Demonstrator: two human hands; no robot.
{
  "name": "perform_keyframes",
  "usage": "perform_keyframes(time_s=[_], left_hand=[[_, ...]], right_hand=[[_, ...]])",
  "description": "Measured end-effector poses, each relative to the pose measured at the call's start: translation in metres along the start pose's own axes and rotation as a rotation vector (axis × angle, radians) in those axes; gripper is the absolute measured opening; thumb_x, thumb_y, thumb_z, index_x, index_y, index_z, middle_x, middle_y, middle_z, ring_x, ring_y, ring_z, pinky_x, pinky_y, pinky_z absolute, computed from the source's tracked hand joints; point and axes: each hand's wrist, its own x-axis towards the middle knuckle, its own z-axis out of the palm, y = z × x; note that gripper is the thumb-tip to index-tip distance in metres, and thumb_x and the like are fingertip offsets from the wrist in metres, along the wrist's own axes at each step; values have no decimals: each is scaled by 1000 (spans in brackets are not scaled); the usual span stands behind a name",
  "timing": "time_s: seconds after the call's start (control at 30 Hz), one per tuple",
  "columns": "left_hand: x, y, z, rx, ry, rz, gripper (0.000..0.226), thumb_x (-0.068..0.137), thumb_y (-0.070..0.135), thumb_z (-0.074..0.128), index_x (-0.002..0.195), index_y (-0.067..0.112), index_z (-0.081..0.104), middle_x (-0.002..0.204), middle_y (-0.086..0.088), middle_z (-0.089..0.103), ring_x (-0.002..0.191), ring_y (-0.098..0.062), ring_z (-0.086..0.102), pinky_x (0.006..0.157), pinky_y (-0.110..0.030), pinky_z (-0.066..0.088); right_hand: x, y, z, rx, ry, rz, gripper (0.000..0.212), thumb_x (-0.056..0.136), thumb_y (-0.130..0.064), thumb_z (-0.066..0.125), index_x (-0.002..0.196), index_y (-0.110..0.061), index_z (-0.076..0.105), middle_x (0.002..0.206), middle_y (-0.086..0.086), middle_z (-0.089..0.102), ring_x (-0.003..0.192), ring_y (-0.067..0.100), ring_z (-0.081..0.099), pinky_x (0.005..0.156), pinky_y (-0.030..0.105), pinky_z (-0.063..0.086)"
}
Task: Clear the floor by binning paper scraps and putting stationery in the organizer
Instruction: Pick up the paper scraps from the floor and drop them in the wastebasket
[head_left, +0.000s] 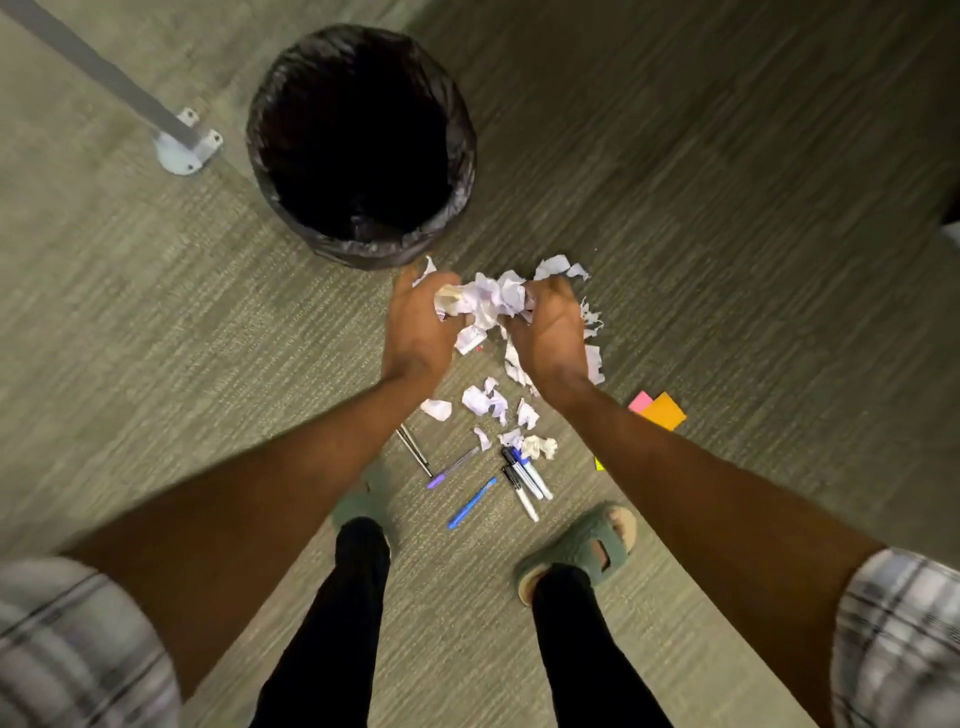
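A bundle of white paper scraps (488, 300) is gathered between my left hand (418, 322) and my right hand (550, 332), both curled round it just in front of the bin. The round bin (358, 249) has a black liner and looks dark inside. More torn scraps (485, 401) lie on the carpet below my hands. Several pens and markers (522, 480) lie nearer my feet, among them a blue pen (471, 503) and a purple one (452, 467). The organizer is not in view.
Orange and pink sticky notes (661, 410) lie on the carpet to the right, with a small yellow piece (599, 464) nearby. A grey table leg with a white foot plate (182, 148) stands left of the bin. My slippered feet (576, 551) stand below the pens.
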Motion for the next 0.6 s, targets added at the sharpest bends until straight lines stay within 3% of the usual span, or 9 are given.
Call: perform_keyframes(time_s=[0.1,0.17,0.23,0.33,0.4,0.47,0.53,0.6], left_hand=[[29,11,-36,-44,59,-9,45,77,17,82,119,17,67,123,-10,56,102,-8,48,83,-2,30],[53,16,-56,-92,66,-44,48,70,24,87,114,15,71,113,-10,66,100,-17,62,88,-16,45],[78,20,-74,-198,60,-139,51,66,27,90,113,15,72,107,-9,72,98,-24,69,87,-34,56],[109,32,-103,-321,50,-272,68,62,29,93,124,17,67,117,-5,70,105,-21,68,88,-41,59],[127,36,-117,-444,5,-348,86,61,27,94,138,19,56,128,-5,65,107,-21,68,82,-41,62],[139,41,-128,-505,-29,-389,94,69,28,91,149,19,42,137,-6,58,109,-21,66,78,-39,63],[145,45,-135,-585,-32,-420,88,78,27,84,152,18,37,143,-6,52,112,-21,63,74,-35,63],[149,44,-139,-658,-21,-459,78,85,26,77,151,16,37,149,-7,45,118,-24,58,68,-32,63]], right_hand=[[24,-46,-10,28,3,0,24,88,-18,68,108,-6,66,112,15,61,103,28,58,82,27,42],[43,-75,-12,57,-3,49,31,86,-24,73,111,-6,68,113,13,65,107,24,60,89,28,47],[67,-101,-9,170,-28,162,40,80,-31,80,110,-6,70,105,8,70,99,21,66,87,30,55],[102,-135,-7,325,-153,377,65,69,-45,86,119,-8,66,112,9,70,99,23,69,84,37,60],[121,-150,-5,452,-207,458,67,71,-36,87,126,-8,61,118,12,68,100,26,69,86,42,60],[129,-167,-7,626,-258,502,55,79,-15,81,128,-5,57,118,13,66,93,24,69,86,40,60],[132,-179,-10,720,-267,509,36,86,1,68,121,-1,58,115,14,63,92,23,67,82,34,61],[134,-183,-11,750,-273,499,34,90,5,57,124,2,55,122,16,59,103,27,65,74,31,62]])
